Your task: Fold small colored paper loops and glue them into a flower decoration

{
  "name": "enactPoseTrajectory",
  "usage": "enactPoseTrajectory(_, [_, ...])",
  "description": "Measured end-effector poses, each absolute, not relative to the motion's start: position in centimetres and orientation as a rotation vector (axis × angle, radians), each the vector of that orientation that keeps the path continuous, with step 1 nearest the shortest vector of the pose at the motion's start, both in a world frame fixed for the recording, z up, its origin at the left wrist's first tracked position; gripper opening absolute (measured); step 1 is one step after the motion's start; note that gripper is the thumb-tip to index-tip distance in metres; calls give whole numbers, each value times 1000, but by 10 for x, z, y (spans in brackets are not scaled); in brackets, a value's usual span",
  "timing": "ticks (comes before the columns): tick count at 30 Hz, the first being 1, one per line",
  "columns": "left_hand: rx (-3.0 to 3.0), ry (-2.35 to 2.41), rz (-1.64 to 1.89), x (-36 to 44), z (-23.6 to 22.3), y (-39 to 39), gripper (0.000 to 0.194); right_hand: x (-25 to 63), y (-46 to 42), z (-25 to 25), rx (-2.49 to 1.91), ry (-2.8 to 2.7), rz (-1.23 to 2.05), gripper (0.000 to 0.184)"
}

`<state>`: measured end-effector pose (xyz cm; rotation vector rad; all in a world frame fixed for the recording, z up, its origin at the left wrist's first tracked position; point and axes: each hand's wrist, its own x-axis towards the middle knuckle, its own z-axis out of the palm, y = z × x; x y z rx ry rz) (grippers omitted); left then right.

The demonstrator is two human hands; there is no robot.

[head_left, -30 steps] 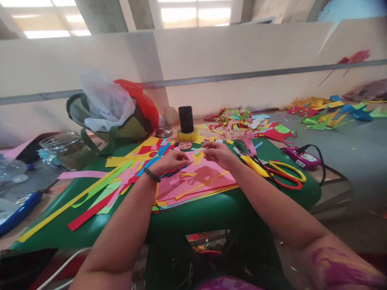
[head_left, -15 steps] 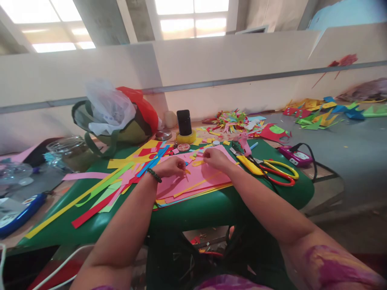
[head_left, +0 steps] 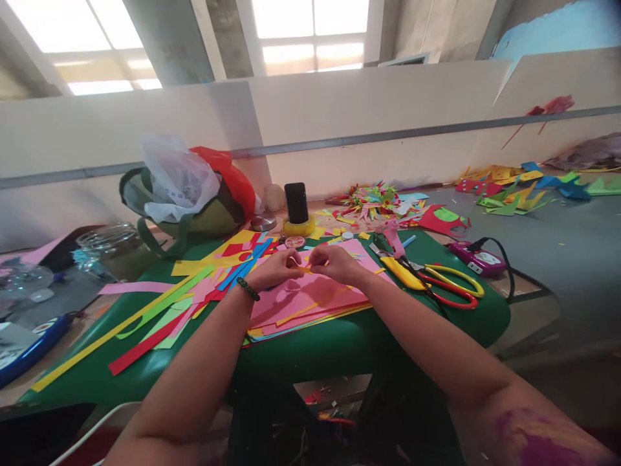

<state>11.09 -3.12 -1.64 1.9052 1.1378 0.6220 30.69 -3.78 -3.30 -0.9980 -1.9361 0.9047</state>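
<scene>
Green cover, smooth, front edge nearest the wearer. Stack of paper, pink sheet uppermost, yellow and blue edges showing beneath; one long yellow strip lying aslant on top. Bracelet, dark green beads, on the left wrist. Left hand, fingertips pinched on one end of a yellow paper piece; right hand, thumb and finger pinched on its other end. Yellow paper piece, one, small, narrow and flat-looking, held just above the pink sheet between the two hands; finer shape hidden by the fingers. To the left, paper strips in red, green, pink and yellow, with blue strips across them. To the right, scissors, one red and one yellow handle; yellow cutter; pink glue gun; purple socket box, pale label too small to read. Beyond, roll of yellow tape, black phone upright on it; handbag holding a white plastic bag, its blue print illegible; heap of coloured paper cuttings. Farthest, pale wall below bright windows.
</scene>
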Motion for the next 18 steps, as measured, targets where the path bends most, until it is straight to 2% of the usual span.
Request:
enactPoseTrajectory(2, [1871,1129,633,112,-17,-31,34,307,-36,-34,-995,-1923,911,10])
enactPoseTrajectory(7, [1901,1071,649,117,-16,-34,23,308,-36,-33,-1016,-1938,865,9])
enactPoseTrajectory(10, [1901,1090,722,116,-15,-34,22,311,-35,-30,-1089,-1932,705,9])
enactPoseTrajectory(14, [1814,1102,860,114,-12,-31,27,318,-32,-25,-1438,-1913,402,18])
enactPoseTrajectory(18, [1762,1091,890,113,-10,-31,33,318,-31,-25,-1746,-2105,345,24])
